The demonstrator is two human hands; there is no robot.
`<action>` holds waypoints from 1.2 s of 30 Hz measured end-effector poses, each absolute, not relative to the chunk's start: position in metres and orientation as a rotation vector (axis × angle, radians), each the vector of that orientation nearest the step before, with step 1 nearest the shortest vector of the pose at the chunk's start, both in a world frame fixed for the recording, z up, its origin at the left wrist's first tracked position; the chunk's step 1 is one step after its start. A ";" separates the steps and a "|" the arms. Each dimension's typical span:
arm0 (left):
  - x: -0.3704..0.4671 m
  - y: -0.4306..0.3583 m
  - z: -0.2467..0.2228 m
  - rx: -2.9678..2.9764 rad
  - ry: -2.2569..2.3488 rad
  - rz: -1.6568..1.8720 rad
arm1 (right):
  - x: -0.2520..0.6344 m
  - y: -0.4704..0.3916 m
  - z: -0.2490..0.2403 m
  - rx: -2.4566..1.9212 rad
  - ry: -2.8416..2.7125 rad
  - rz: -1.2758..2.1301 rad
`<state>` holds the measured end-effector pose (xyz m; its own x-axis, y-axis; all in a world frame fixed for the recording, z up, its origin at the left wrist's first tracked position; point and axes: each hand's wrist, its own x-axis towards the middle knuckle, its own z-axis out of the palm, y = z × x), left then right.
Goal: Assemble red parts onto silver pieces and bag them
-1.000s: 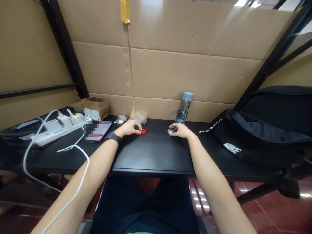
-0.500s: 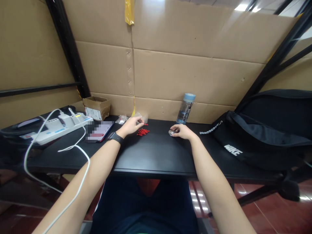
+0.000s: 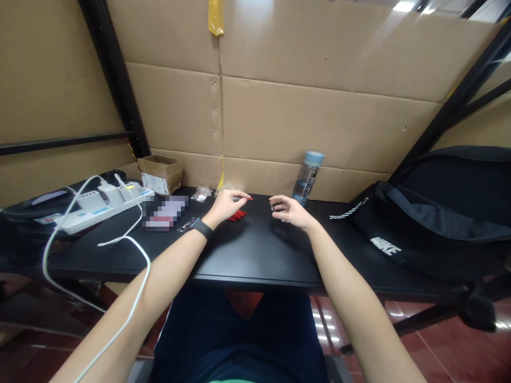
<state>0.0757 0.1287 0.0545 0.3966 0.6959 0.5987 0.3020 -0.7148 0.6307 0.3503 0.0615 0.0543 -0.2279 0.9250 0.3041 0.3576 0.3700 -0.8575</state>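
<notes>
My left hand (image 3: 230, 205), with a black watch on the wrist, pinches a small red piece (image 3: 250, 198) between thumb and fingertips. Under and just right of that hand lies a pile of red pieces (image 3: 238, 215) on the black table (image 3: 255, 250). My right hand (image 3: 288, 211) is raised slightly, its fingers curled around a small metallic item (image 3: 273, 208) that is mostly hidden. Something silvery also shows on the table beneath the right hand, too covered to make out. A gap separates the two hands.
Behind my right hand stands a bottle with a blue lid (image 3: 308, 178). A black backpack (image 3: 431, 213) fills the right side. On the left are a power strip (image 3: 104, 210), a blurred flat item (image 3: 165, 213), a cardboard box (image 3: 161, 174), a plastic packet (image 3: 202, 193) and a white cable (image 3: 138, 250).
My left hand has moved right with the red piece. My right hand has lifted a little and shifted left, off the round silvery item. The view has shifted slightly.
</notes>
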 end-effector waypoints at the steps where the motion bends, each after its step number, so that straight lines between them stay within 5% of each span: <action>1: 0.078 0.127 0.054 2.246 0.855 1.259 | 0.344 0.061 0.053 -1.090 -1.741 0.868; 36: 0.110 0.090 0.050 2.714 0.936 1.382 | 0.314 0.058 0.048 -0.747 -1.511 1.135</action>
